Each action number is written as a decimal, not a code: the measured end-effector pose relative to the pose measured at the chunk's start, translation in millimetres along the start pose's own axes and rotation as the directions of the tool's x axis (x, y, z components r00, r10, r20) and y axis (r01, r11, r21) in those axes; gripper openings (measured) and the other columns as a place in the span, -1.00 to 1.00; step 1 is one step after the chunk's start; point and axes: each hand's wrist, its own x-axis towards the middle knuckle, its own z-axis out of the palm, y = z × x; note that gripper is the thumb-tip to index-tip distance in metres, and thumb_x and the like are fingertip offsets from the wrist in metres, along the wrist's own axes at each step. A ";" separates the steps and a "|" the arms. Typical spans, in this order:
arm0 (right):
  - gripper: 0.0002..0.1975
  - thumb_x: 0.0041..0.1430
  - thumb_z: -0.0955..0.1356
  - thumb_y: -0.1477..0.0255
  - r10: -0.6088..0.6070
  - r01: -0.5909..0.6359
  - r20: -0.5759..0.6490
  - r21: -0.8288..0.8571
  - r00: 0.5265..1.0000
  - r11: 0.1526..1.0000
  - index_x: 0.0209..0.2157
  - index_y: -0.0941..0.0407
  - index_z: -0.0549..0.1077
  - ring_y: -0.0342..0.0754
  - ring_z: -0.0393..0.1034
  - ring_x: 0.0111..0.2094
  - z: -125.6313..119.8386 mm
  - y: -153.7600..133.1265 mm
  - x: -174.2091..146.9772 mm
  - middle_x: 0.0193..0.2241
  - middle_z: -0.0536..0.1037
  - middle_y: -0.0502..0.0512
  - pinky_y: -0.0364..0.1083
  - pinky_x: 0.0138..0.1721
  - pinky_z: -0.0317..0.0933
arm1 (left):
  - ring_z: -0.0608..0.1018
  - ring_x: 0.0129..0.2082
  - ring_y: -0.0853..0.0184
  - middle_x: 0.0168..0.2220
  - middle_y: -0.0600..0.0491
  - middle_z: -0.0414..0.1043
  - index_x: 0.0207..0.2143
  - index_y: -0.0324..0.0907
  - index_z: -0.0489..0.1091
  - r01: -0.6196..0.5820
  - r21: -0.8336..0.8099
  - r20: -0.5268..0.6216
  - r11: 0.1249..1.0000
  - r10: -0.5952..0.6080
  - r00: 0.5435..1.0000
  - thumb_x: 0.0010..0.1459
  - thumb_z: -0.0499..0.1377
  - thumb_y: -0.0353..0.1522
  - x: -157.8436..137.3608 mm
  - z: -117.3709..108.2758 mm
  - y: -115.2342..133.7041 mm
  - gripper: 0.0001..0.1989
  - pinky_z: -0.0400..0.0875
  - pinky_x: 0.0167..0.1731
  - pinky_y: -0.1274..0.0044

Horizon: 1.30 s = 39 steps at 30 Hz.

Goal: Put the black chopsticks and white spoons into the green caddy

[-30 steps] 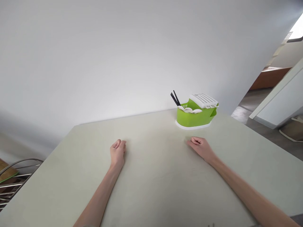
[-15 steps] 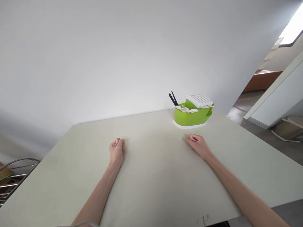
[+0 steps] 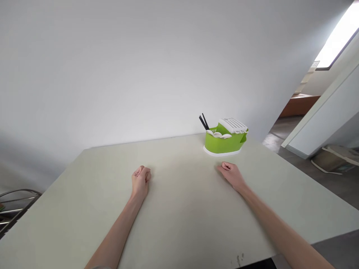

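My left hand (image 3: pixel 141 180) rests on the pale table (image 3: pixel 179 220) as a loose fist, with nothing showing in it. To the right, my right hand (image 3: pixel 230 175) is likewise curled into a fist on the tabletop and holds nothing visible. Just beyond the right hand, apart from it, stands a green cutlery holder (image 3: pixel 221 145) on a white base. White spoons (image 3: pixel 217 135) hang over its front rim. Black chopsticks (image 3: pixel 203 121) lean out of its left end, and a white slotted cover (image 3: pixel 233 125) tops the right side.
A plain wall (image 3: pixel 140 74) runs along the table's back edge. At the lower left is a metal rack (image 3: pixel 19 200). Past the table's right side lies a doorway with a grey floor (image 3: pixel 288 125). A black object (image 3: pixel 259 264) shows at the near edge.
The view has shifted slightly, so the holder sits a little lower and further left in the picture. Both fists stay closed on the table.
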 end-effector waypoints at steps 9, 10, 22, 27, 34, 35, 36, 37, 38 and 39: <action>-0.54 0.06 0.36 0.27 -0.036 0.035 -0.025 -0.052 0.999 0.998 -0.50 0.00 -0.10 -0.16 -0.17 -0.48 1.8 0.7 0.6 -0.55 -0.08 -0.14 -0.13 -0.48 -0.18 | -0.06 -0.65 0.52 -0.65 0.26 -0.21 -0.62 -0.12 -0.16 0.018 -0.076 0.025 0.997 -0.016 1.000 -0.12 0.29 -0.49 0.7 0.0 -0.4 -0.46 -0.11 -0.64 0.55; -0.55 0.06 0.35 0.27 -0.040 0.038 -0.028 -0.057 0.999 0.998 -0.50 0.00 -0.10 -0.15 -0.17 -0.48 2.0 0.4 0.5 -0.55 -0.08 -0.14 -0.13 -0.48 -0.18 | -0.06 -0.65 0.52 -0.65 0.26 -0.22 -0.63 -0.12 -0.15 0.019 -0.083 0.032 0.996 -0.016 0.999 -0.12 0.29 -0.49 0.3 0.0 0.1 -0.46 -0.11 -0.65 0.55; -0.56 0.07 0.35 0.29 -0.036 0.034 -0.030 -0.071 0.999 0.997 -0.50 0.01 -0.10 -0.16 -0.17 -0.48 3.0 -3.1 -2.5 -0.55 -0.08 -0.14 -0.13 -0.49 -0.18 | -0.06 -0.67 0.53 -0.65 0.29 -0.23 -0.59 -0.11 -0.12 0.109 -0.205 0.008 0.973 -0.109 0.994 -0.01 0.42 -0.43 -1.8 -0.3 3.7 -0.35 -0.06 -0.70 0.56; -0.56 0.09 0.34 0.29 -0.032 0.030 -0.029 -0.065 0.999 0.997 -0.49 0.01 -0.10 -0.16 -0.16 -0.49 2.5 -1.5 -1.8 -0.55 -0.07 -0.14 -0.13 -0.49 -0.18 | -0.07 -0.67 0.54 -0.63 0.30 -0.25 -0.57 -0.11 -0.13 0.127 -0.221 0.013 0.967 -0.127 0.992 -0.01 0.49 -0.37 0.2 -1.5 3.0 -0.29 -0.06 -0.71 0.58; -0.55 0.09 0.35 0.29 -0.040 0.038 -0.023 -0.058 0.999 0.998 -0.49 0.01 -0.10 -0.16 -0.16 -0.49 2.6 -0.9 -1.2 -0.55 -0.07 -0.14 -0.13 -0.49 -0.18 | -0.08 -0.68 0.53 -0.64 0.29 -0.25 -0.57 -0.11 -0.16 0.117 -0.178 0.072 0.977 -0.106 0.992 -0.04 0.44 -0.47 -0.1 -2.1 0.2 -0.32 -0.05 -0.71 0.59; -0.55 0.10 0.35 0.28 -0.041 0.040 -0.024 -0.058 0.999 0.998 -0.49 0.01 -0.10 -0.16 -0.16 -0.49 2.6 -1.3 -1.3 -0.55 -0.07 -0.14 -0.13 -0.49 -0.17 | -0.08 -0.68 0.53 -0.64 0.29 -0.25 -0.57 -0.11 -0.16 0.116 -0.170 0.079 0.979 -0.103 0.991 -0.05 0.41 -0.49 -0.3 -1.9 -0.1 -0.34 -0.05 -0.71 0.59; -0.55 0.10 0.35 0.28 -0.042 0.041 -0.025 -0.058 0.999 0.998 -0.50 0.01 -0.10 -0.16 -0.16 -0.49 2.5 -1.8 -1.4 -0.55 -0.07 -0.14 -0.13 -0.49 -0.17 | -0.08 -0.68 0.53 -0.65 0.29 -0.25 -0.57 -0.11 -0.16 0.116 -0.163 0.086 0.980 -0.103 0.991 -0.06 0.39 -0.50 -0.5 -1.7 -0.2 -0.35 -0.06 -0.70 0.59; -0.54 0.10 0.35 0.27 -0.043 0.041 -0.025 -0.057 0.999 0.997 -0.49 0.01 -0.10 -0.16 -0.16 -0.49 2.4 -2.3 -1.6 -0.55 -0.07 -0.14 -0.13 -0.49 -0.17 | -0.07 -0.68 0.53 -0.65 0.29 -0.24 -0.58 -0.12 -0.16 0.119 -0.156 0.090 0.981 -0.106 0.990 -0.06 0.37 -0.50 -0.8 -1.5 -0.1 -0.37 -0.06 -0.70 0.58; -0.54 0.11 0.35 0.27 -0.043 0.041 -0.024 -0.057 0.999 0.998 -0.49 0.01 -0.10 -0.16 -0.16 -0.49 2.2 -2.8 -1.8 -0.55 -0.07 -0.14 -0.13 -0.49 -0.17 | -0.07 -0.68 0.53 -0.65 0.28 -0.23 -0.58 -0.12 -0.16 0.122 -0.148 0.092 0.981 -0.109 0.990 -0.06 0.35 -0.51 -1.2 -1.2 0.2 -0.39 -0.05 -0.70 0.58; -0.54 0.12 0.35 0.26 -0.042 0.041 -0.024 -0.057 0.999 0.998 -0.49 0.01 -0.10 -0.16 -0.17 -0.49 2.1 -3.3 -2.1 -0.55 -0.07 -0.14 -0.13 -0.49 -0.18 | -0.06 -0.68 0.54 -0.65 0.28 -0.23 -0.58 -0.12 -0.16 0.125 -0.141 0.092 0.982 -0.112 0.989 -0.07 0.34 -0.51 -1.7 -0.9 0.6 -0.41 -0.05 -0.69 0.58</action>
